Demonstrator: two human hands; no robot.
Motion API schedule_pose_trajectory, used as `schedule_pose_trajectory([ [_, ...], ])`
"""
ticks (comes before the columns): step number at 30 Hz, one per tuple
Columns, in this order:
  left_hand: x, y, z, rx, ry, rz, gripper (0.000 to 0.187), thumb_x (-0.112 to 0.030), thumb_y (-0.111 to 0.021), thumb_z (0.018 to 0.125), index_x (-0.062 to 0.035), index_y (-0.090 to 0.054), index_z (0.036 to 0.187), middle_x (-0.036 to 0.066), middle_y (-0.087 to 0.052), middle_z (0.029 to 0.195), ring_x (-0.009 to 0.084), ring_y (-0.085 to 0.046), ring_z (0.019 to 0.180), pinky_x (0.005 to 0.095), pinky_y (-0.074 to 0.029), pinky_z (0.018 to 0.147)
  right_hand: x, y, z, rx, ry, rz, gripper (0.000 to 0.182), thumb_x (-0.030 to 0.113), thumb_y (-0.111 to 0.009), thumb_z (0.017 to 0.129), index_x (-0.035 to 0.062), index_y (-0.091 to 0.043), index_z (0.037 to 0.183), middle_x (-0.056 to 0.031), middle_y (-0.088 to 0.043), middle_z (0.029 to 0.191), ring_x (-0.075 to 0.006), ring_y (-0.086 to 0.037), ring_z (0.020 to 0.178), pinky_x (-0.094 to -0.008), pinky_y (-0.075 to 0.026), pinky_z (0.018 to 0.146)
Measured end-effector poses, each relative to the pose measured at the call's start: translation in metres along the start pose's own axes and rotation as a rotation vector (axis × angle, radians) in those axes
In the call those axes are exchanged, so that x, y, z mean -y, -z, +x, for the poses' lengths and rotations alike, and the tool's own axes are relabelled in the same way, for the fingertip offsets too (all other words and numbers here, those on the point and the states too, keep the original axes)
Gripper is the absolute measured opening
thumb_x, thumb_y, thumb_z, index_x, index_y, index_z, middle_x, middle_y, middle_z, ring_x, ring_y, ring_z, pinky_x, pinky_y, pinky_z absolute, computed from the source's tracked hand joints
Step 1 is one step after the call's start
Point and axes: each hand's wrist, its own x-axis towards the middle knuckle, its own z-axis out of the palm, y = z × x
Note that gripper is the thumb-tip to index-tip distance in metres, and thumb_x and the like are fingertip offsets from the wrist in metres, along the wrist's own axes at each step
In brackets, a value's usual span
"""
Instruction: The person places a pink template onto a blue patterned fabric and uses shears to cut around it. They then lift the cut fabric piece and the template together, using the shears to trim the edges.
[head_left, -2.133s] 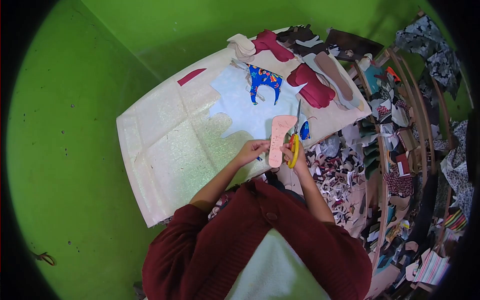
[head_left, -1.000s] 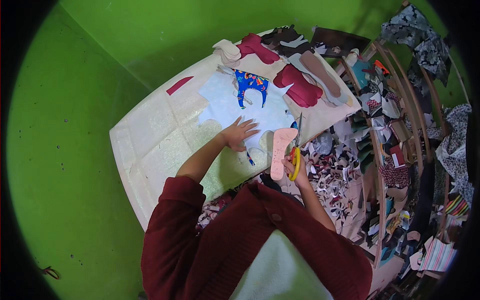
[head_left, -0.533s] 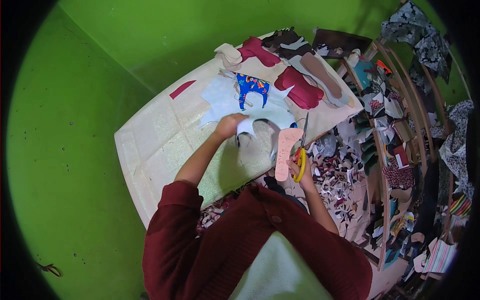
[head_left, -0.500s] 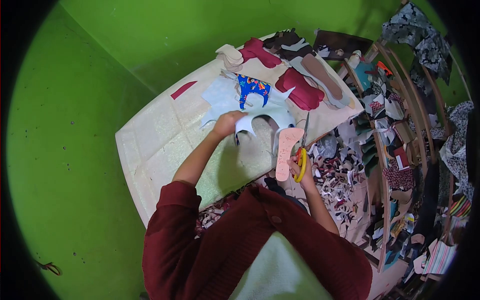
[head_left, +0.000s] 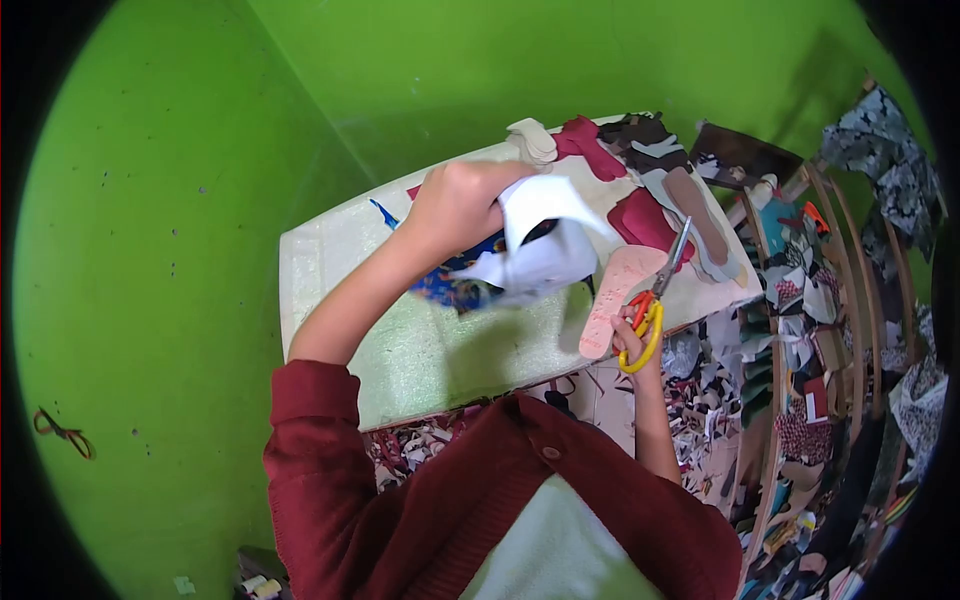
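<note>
My left hand (head_left: 460,205), raised over the table, is closed on a cut piece of fabric (head_left: 545,205) with a white back and a blue printed face. The fabric hangs folded and smeared by motion. At the table's front right, my right hand (head_left: 636,345) grips scissors (head_left: 648,340) with yellow and orange handles, their blades pointing up and away. Held in that same hand is a pink sole-shaped template (head_left: 628,280) with writing on it. Fingers of the right hand are partly hidden behind the handles.
On the pale table (head_left: 400,385), dark red cut pieces (head_left: 640,222), a brown sole-shaped piece (head_left: 690,205) and cream pieces (head_left: 533,140) lie at the back. Wooden shelves (head_left: 775,420) full of fabric stand at the right. Scraps (head_left: 700,400) cover the floor.
My left hand has lifted the fabric and turned it over, so it is now bunched. The scissors and pink template have shifted slightly to the right as the view turned.
</note>
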Motion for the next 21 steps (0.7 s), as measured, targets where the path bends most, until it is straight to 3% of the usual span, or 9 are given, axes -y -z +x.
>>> schedule_pose_trajectory([
  [4,-0.005,0.026,0.038,0.097,0.216,-0.013,0.015,-0.014,-0.057,0.066,-0.0061,-0.064,0.077,0.017,-0.059,0.067,0.0323,-0.057,0.061,0.0370,-0.047,0.059,0.004,0.003,0.007,0.015,0.025,0.016,0.032,-0.001,-0.060,0.071,0.0065,-0.039,0.094,-0.0030,-0.049,0.075,-0.0048,-0.040,0.044,-0.0167,-0.029,0.037],
  [7,0.041,0.010,0.036,0.137,0.343,0.081,0.018,-0.019,-0.058,0.068,-0.0062,-0.064,0.078,0.017,-0.059,0.070,0.0325,-0.058,0.064,0.0377,-0.047,0.060,-0.006,0.013,0.016,0.022,0.114,0.047,0.034,-0.001,-0.059,0.071,0.0066,-0.038,0.097,-0.0042,-0.050,0.078,-0.0055,-0.043,0.046,-0.0170,-0.030,0.037],
  [8,0.060,-0.002,0.025,0.144,0.415,0.138,0.021,-0.024,-0.059,0.069,-0.0066,-0.064,0.080,0.017,-0.060,0.072,0.0323,-0.058,0.067,0.0378,-0.047,0.061,-0.017,0.021,0.019,-0.036,-0.001,0.144,0.035,-0.002,-0.058,0.071,0.0065,-0.037,0.097,-0.0049,-0.050,0.077,-0.0060,-0.043,0.045,-0.0177,-0.029,0.035],
  [10,0.110,-0.029,-0.018,0.141,0.503,0.151,0.025,-0.030,-0.059,0.072,-0.0094,-0.063,0.086,0.017,-0.060,0.077,0.0304,-0.059,0.071,0.0371,-0.046,0.063,-0.014,0.021,0.018,0.003,0.012,0.032,0.034,-0.001,-0.058,0.071,0.0065,-0.037,0.098,-0.0054,-0.050,0.077,-0.0062,-0.043,0.043,-0.0180,-0.029,0.034],
  [12,0.152,-0.051,-0.080,0.117,0.598,0.226,0.041,-0.044,-0.058,0.071,-0.0078,-0.062,0.090,0.017,-0.060,0.081,0.0306,-0.059,0.076,0.0375,-0.046,0.066,-0.012,0.018,0.015,-0.002,0.030,-0.112,0.032,0.000,-0.058,0.072,0.0056,-0.037,0.096,-0.0057,-0.050,0.075,-0.0061,-0.040,0.039,-0.0183,-0.029,0.034],
  [13,0.155,-0.051,-0.104,0.284,0.829,0.345,0.057,-0.054,-0.055,0.069,-0.0052,-0.058,0.097,0.019,-0.060,0.086,0.0315,-0.058,0.081,0.0373,-0.046,0.069,-0.014,0.020,0.014,0.001,0.022,-0.118,0.032,0.000,-0.058,0.072,0.0056,-0.037,0.096,-0.0057,-0.050,0.075,-0.0061,-0.040,0.039,-0.0183,-0.029,0.034],
  [14,0.185,-0.073,-0.152,0.257,0.884,0.443,0.068,-0.059,-0.054,0.067,-0.0040,-0.050,0.108,0.019,-0.056,0.097,0.0323,-0.056,0.088,0.0411,-0.045,0.074,-0.018,0.026,0.013,0.002,-0.001,-0.144,0.032,0.000,-0.058,0.072,0.0053,-0.037,0.095,-0.0056,-0.049,0.075,-0.0059,-0.040,0.039,-0.0183,-0.029,0.034],
  [16,0.178,-0.082,-0.198,0.409,1.144,0.545,0.067,-0.049,-0.059,0.068,-0.0051,-0.042,0.115,0.015,-0.045,0.112,0.0315,-0.045,0.102,0.0489,-0.036,0.081,-0.026,0.031,0.014,0.013,-0.038,-0.179,0.031,0.001,-0.059,0.071,0.0049,-0.037,0.093,-0.0056,-0.049,0.074,-0.0056,-0.040,0.039,-0.0183,-0.029,0.034],
  [21,0.153,-0.090,-0.282,0.404,1.238,0.469,0.059,-0.041,-0.061,0.068,-0.0080,-0.044,0.113,0.014,-0.046,0.108,0.0313,-0.047,0.099,0.0479,-0.039,0.078,-0.044,0.011,0.016,0.144,-0.139,-0.306,0.035,0.004,-0.061,0.071,0.0029,-0.035,0.095,-0.0047,-0.049,0.075,-0.0049,-0.041,0.042,-0.0176,-0.029,0.034],
])
